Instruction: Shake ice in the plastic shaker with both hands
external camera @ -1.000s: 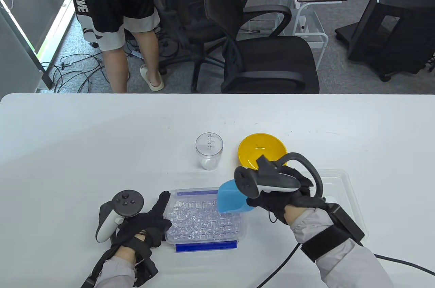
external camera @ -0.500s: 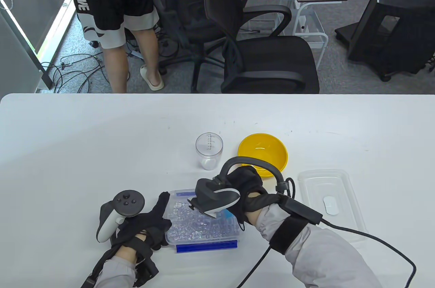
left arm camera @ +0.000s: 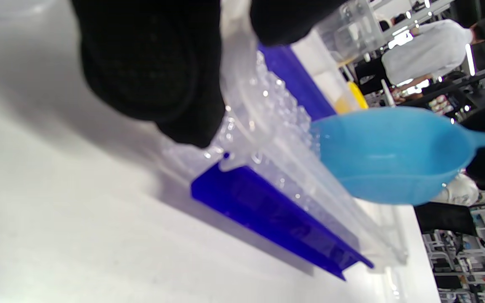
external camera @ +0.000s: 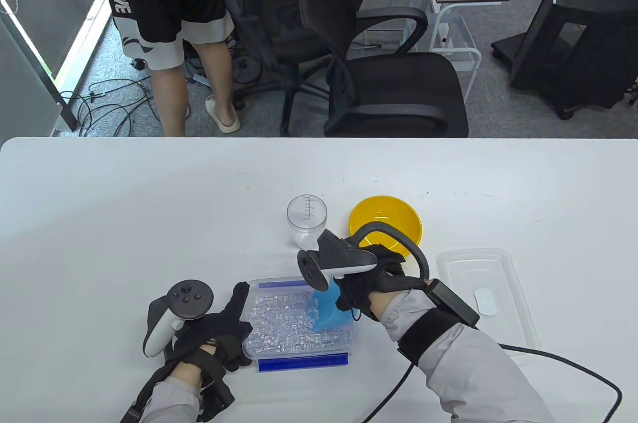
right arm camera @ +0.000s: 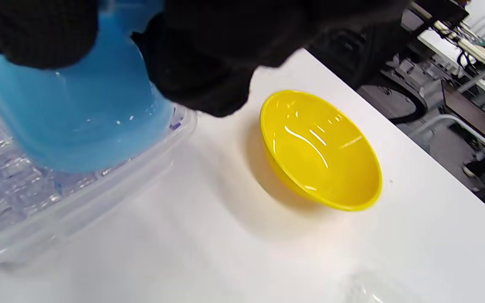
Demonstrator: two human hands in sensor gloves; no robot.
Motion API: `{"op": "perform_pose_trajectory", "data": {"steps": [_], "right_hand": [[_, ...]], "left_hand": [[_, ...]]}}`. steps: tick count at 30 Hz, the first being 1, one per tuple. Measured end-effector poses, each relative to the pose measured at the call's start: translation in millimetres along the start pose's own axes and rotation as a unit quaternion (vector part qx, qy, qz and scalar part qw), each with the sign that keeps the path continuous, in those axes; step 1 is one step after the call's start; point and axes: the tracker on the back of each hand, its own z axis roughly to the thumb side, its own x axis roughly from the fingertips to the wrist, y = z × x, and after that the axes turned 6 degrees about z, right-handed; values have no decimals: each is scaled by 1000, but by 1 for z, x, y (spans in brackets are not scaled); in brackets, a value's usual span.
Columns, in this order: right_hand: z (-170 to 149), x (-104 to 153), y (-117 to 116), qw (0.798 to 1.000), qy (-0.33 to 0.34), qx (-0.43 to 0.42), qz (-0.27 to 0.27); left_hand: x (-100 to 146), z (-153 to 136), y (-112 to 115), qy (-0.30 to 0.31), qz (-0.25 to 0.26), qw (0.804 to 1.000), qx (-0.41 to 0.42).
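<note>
A clear plastic shaker cup point(external camera: 307, 221) stands upright on the table, apart from both hands. In front of it a clear container of ice point(external camera: 279, 325) with blue clips point(external camera: 302, 361) sits on the table. My left hand point(external camera: 222, 325) rests against the container's left edge, fingers on its rim point(left arm camera: 234, 75). My right hand point(external camera: 366, 283) grips a blue scoop point(external camera: 326, 311) and holds it in the ice at the container's right side. The scoop also shows in the left wrist view point(left arm camera: 390, 155) and in the right wrist view point(right arm camera: 78, 109).
A yellow bowl point(external camera: 385, 224) stands right of the shaker, also in the right wrist view point(right arm camera: 318, 151). The container's clear lid point(external camera: 486, 293) lies at the right. A cable point(external camera: 563, 363) trails from my right wrist. Chairs and a person stand beyond the table's far edge.
My right hand swung the scoop left over the ice, then drew back right and turned it into the ice at the right side. My left hand stayed on the container.
</note>
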Motion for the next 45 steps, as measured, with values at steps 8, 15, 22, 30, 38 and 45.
{"op": "perform_pose_trajectory", "data": {"steps": [8,15,22,30,38,45], "right_hand": [[-12,5,-5,999,31,-32,-27],[-19,10,-7,998,27,-49,-33],[-26,14,-11,996,25,-72,-37],[20,11,8,997,-29,66,19],[16,-18,10,998,-11,29,48],[33,-25,17,994,-21,68,82]], "left_hand": [[0,0,-1,2,-5,1000,7],[1,0,-1,4,-6,1000,7],[1,0,-2,5,-8,1000,12],[2,1,-2,5,-7,1000,8],[2,1,-2,8,-6,1000,11],[5,4,-1,4,5,1000,-4]]}}
